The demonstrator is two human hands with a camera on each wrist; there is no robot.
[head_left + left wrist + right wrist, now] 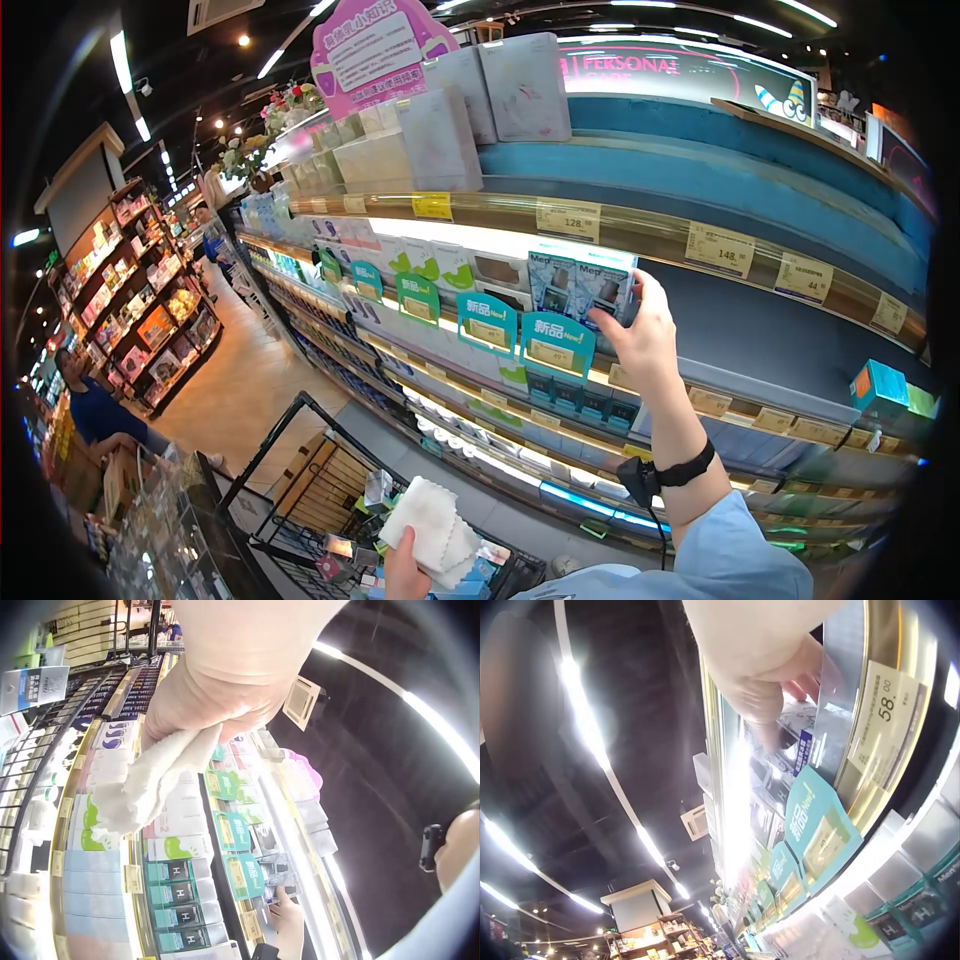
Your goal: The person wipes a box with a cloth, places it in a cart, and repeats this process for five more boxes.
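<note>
At the shelf, my right hand (646, 325) grips the right end of a dark printed box (603, 287), its thumb across the front. A matching box (550, 283) stands right beside it on the left. In the right wrist view the thumb and fingers of the right hand (769, 686) straddle the box, part of which is hidden behind the hand. Low over the cart, my left hand (404, 572) holds a folded white cloth (430, 525) with scalloped edges. The left wrist view shows the cloth (150, 787) hanging from between its fingers.
Teal tag cards (557, 345) stand along the shelf lip in front of the boxes. Above runs a shelf edge with price labels (568, 220). A black wire shopping cart (300, 420) with goods stands below left. A teal box (879, 386) sits far right. A person (100, 410) is at left.
</note>
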